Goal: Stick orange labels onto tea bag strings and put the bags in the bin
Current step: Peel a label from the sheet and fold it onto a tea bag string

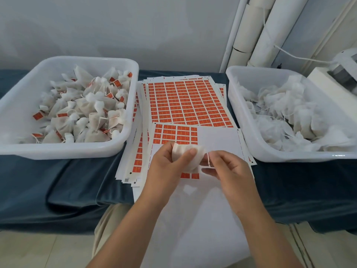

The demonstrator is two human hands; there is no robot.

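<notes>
My left hand (166, 167) grips a white tea bag (190, 157) above the nearest label sheet. My right hand (228, 167) pinches the bag's thin white string (209, 161) just to the right of the bag. Under both hands lies a partly used sheet of orange labels (173, 133), with a few labels left at its top and bottom. A full sheet of orange labels (185, 101) lies behind it on a stack. The white bin on the left (63, 149) holds several tea bags with orange labels. The white bin on the right (239, 105) holds several unlabelled white bags.
The bins and sheets sit on a dark blue cloth-covered table (58, 180). White pipes (257, 31) stand against the wall at the back right. A white machine (340, 74) with a cord sits beyond the right bin. A white sheet hangs over the table's front edge.
</notes>
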